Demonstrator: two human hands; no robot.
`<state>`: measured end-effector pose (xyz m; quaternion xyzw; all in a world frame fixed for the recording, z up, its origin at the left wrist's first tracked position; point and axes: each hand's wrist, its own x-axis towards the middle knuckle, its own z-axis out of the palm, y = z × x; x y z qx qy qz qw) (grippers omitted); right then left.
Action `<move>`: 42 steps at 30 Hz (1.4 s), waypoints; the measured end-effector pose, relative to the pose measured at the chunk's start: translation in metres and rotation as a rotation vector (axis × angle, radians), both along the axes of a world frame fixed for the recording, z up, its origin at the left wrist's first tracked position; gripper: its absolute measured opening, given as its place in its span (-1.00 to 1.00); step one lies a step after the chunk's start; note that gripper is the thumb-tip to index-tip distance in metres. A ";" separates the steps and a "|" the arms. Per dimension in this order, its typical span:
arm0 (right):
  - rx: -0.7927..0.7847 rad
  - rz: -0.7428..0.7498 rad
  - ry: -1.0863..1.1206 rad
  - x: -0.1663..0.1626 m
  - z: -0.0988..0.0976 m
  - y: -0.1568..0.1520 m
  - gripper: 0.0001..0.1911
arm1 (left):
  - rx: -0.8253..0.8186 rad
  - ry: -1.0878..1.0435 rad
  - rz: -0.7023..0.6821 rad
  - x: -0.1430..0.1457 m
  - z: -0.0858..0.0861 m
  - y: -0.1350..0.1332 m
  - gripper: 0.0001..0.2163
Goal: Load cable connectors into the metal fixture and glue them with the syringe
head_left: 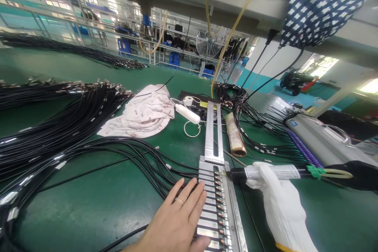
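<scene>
My bare left hand (177, 216) lies flat with its fingers stretched out, pressing on black cables (153, 163) where they enter a metal fixture (220, 201) on the green bench. Several cable ends sit side by side in the fixture's slots. My right hand (279, 199), in a white glove, is closed around a black syringe-like dispenser (273, 172) with a white label. Its tip points left at the top of the fixture. A green fitting and a yellowish tube (332, 173) lead off the dispenser's back end.
Big bundles of black cables (59, 122) cover the bench's left side. A pale cloth (144, 114), a white cylinder (187, 113), a brown roll (235, 136) and a metal rail (213, 130) lie behind the fixture. A grey machine (321, 141) stands at right. Hoses hang overhead.
</scene>
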<state>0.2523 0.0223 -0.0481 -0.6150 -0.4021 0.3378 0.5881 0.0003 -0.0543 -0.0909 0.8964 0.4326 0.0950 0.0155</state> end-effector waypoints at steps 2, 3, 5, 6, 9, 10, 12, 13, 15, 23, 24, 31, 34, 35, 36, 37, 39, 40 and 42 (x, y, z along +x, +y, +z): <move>-0.015 0.003 -0.007 0.001 0.000 0.000 -0.51 | 0.001 -0.011 -0.003 0.000 0.001 0.000 -0.31; -0.024 -0.003 -0.011 0.000 0.001 0.000 -0.51 | 0.000 -0.017 0.000 0.000 0.001 0.000 -0.32; -0.037 -0.020 -0.010 0.000 0.002 0.000 -0.51 | -0.019 -0.022 0.000 0.000 0.003 0.000 -0.33; -0.038 -0.025 -0.005 -0.001 0.003 0.000 -0.51 | -0.036 -0.021 -0.003 0.000 0.004 0.000 -0.33; -0.023 -0.012 0.007 -0.002 0.004 0.000 -0.52 | -0.076 -0.013 -0.001 0.000 0.007 -0.001 -0.34; -0.020 -0.002 0.005 -0.002 0.004 0.000 -0.53 | -0.082 -0.011 0.000 0.000 0.008 -0.001 -0.33; -0.022 0.005 0.004 -0.002 0.004 0.000 -0.53 | -0.066 -0.011 0.006 0.000 0.007 -0.001 -0.33; -0.028 0.006 0.008 -0.002 0.004 0.000 -0.53 | -0.046 -0.012 0.005 0.000 0.006 -0.001 -0.33; -0.045 -0.004 0.027 -0.002 0.005 0.000 -0.52 | 0.008 -0.015 0.000 0.000 0.003 -0.002 -0.32; -0.046 -0.030 0.093 -0.007 0.009 0.000 -0.44 | 0.086 0.000 -0.003 0.000 -0.003 -0.002 -0.29; -0.045 -0.028 0.093 -0.007 0.008 0.000 -0.45 | 0.079 0.004 -0.001 0.000 -0.003 -0.002 -0.29; -0.037 0.031 0.055 0.001 -0.002 0.000 -0.56 | 0.018 0.013 0.004 0.001 0.001 -0.003 -0.30; -0.051 0.008 0.062 0.000 0.001 0.000 -0.52 | 0.040 0.002 0.000 0.000 0.000 -0.003 -0.31; -0.052 -0.005 0.071 -0.002 0.003 0.000 -0.50 | 0.057 -0.007 -0.001 0.000 -0.001 -0.003 -0.32; -0.052 -0.020 0.083 -0.004 0.005 -0.001 -0.46 | 0.077 -0.017 -0.002 0.000 -0.002 -0.003 -0.33; -0.051 -0.032 0.096 -0.006 0.007 -0.001 -0.44 | 0.095 -0.026 -0.003 -0.001 -0.003 -0.003 -0.34; -0.061 -0.047 0.122 -0.009 0.011 -0.001 -0.39 | 0.117 -0.035 -0.007 -0.001 -0.004 -0.003 -0.34; -0.071 -0.056 0.130 -0.010 0.012 -0.001 -0.38 | 0.122 -0.034 -0.008 -0.001 -0.005 -0.003 -0.34; -0.086 -0.071 0.133 -0.010 0.013 0.000 -0.38 | 0.122 -0.025 -0.008 -0.001 -0.005 -0.003 -0.33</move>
